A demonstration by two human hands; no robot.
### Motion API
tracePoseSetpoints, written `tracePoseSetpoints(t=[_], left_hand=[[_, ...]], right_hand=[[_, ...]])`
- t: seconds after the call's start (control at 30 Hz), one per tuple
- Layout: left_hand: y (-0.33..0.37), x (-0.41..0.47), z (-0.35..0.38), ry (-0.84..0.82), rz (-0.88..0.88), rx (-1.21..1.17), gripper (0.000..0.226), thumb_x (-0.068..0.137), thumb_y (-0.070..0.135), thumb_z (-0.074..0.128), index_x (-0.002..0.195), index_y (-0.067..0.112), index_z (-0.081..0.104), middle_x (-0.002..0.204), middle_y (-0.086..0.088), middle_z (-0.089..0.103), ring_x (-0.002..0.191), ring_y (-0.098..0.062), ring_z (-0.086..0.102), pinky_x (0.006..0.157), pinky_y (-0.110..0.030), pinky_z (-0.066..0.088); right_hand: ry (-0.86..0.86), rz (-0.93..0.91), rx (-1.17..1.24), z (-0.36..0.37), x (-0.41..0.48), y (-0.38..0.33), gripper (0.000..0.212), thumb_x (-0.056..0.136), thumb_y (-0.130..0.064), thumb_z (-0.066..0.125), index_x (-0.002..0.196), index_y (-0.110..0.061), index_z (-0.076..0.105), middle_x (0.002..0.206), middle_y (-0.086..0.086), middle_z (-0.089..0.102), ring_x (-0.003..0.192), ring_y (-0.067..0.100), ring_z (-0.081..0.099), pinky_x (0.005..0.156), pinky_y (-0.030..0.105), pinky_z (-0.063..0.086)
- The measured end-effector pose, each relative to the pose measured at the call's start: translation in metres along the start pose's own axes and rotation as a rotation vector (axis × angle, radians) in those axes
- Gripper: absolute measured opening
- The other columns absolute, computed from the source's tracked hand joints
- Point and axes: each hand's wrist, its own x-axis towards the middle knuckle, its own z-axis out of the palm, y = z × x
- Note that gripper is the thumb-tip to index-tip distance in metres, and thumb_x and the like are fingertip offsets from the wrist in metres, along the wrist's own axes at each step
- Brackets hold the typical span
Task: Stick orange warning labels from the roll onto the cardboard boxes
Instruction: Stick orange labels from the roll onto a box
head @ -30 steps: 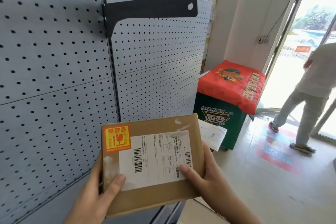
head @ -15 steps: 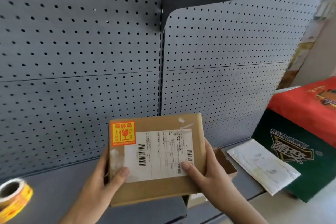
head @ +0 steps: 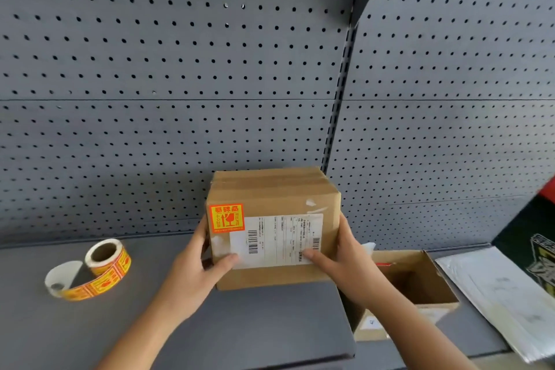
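Now my left hand (head: 192,273) and right hand (head: 350,264) grip the cardboard box (head: 270,189) by its sides on the shelf (head: 240,327) so it cannot tip. Its orange warning label (head: 226,218) is on.

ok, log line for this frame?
left hand: grips cardboard box, left side | right hand: grips right side | orange label: on box face, upper left | label roll: on shelf, left of box

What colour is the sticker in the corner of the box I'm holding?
The sticker is orange with a yellow panel; head view shows it.
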Motion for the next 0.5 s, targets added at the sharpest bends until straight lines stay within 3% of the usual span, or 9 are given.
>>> tracePoseSetpoints(t=[0.1, 0.2, 0.37, 0.5], left_hand=[[-0.014, 0.011, 0.007, 0.02, -0.01, 0.027, 0.067, 0.09, 0.021, 0.074, 0.138, 0.051, 0.037, 0.11, 0.051, 0.06, 0.107, 0.025, 0.057, 0.084, -0.001, 0.048], [-0.028, 0.019, 0.016, 0.053, -0.048, 0.025, 0.069, 0.089, 0.02, 0.076, 0.141, 0.045, 0.04, 0.115, 0.042, 0.065, 0.111, 0.013, 0.063, 0.097, -0.022, 0.055], [-0.033, 0.032, 0.025, 0.084, -0.046, 0.075, 0.077, 0.088, 0.022, 0.078, 0.147, 0.044, 0.035, 0.123, 0.026, 0.068, 0.118, -0.001, 0.064, 0.102, -0.036, 0.055], [-0.035, 0.037, 0.031, 0.121, -0.065, 0.103, 0.084, 0.087, 0.022, 0.079, 0.151, 0.044, 0.029, 0.125, 0.023, 0.067, 0.118, -0.008, 0.065, 0.102, -0.043, 0.054]], right_hand=[[0.022, 0.019, -0.006, 0.006, 0.014, 0.014, 0.082, 0.085, -0.041, 0.077, 0.148, -0.048, 0.024, 0.126, -0.035, 0.061, 0.12, -0.01, 0.056, 0.106, 0.031, 0.05], [0.04, 0.027, -0.003, 0.012, 0.023, 0.023, 0.085, 0.086, -0.038, 0.077, 0.15, -0.046, 0.023, 0.136, -0.025, 0.058, 0.127, -0.003, 0.054, 0.108, 0.036, 0.05], [0.071, 0.088, -0.037, 0.017, 0.034, 0.04, 0.074, 0.087, -0.034, 0.077, 0.142, -0.047, 0.03, 0.118, -0.039, 0.062, 0.117, -0.007, 0.058, 0.105, 0.033, 0.051], [0.067, 0.154, -0.051, 0.02, 0.041, 0.048, 0.063, 0.088, -0.035, 0.075, 0.132, -0.05, 0.034, 0.118, -0.032, 0.063, 0.117, -0.001, 0.06, 0.105, 0.038, 0.052]])
